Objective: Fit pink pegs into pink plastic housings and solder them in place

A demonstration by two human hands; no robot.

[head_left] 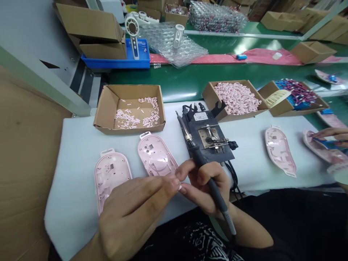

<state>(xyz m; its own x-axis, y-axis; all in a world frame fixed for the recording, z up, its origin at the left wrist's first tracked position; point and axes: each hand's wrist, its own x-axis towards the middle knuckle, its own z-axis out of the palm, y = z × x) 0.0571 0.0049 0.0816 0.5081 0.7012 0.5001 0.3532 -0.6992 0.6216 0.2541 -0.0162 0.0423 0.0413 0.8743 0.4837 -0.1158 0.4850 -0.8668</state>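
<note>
Handling step: left hand point(136, 214) and right hand point(202, 189) apparently pinch one part point(180, 187), grip nearly closed, right also holding iron point(201, 159); next move should keep its 11 o'clock tip point(178, 116) clear.

Bubble wrap point(165, 41) (clear) beside blue tray point(116, 63)

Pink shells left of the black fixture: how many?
2: the outer shell, partly behind the left hand, and the inner shell, nearer the fixture. The hands could hide more.
</note>
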